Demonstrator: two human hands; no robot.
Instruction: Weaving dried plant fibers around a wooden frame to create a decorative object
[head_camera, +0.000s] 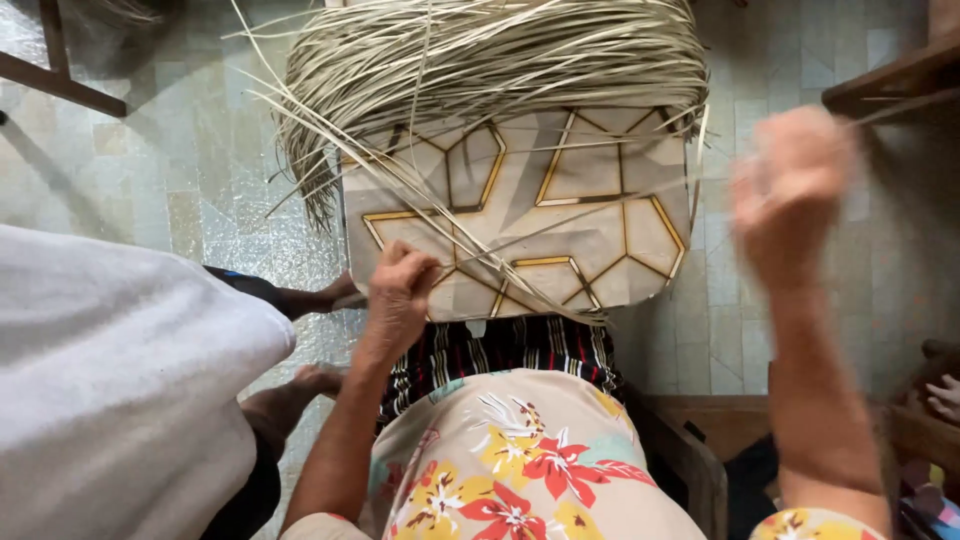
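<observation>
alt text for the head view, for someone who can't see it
The left hand presses pale straw strips onto a board with gold lines on the lap, while the blurred right hand is raised, pulling one strip. Another person's feet rest left.

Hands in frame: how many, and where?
2. The left hand presses pale strips against the patterned board; the right hand, blurred, is raised at right pulling a strip. Bare feet lower left; further hands may be hidden.
</observation>
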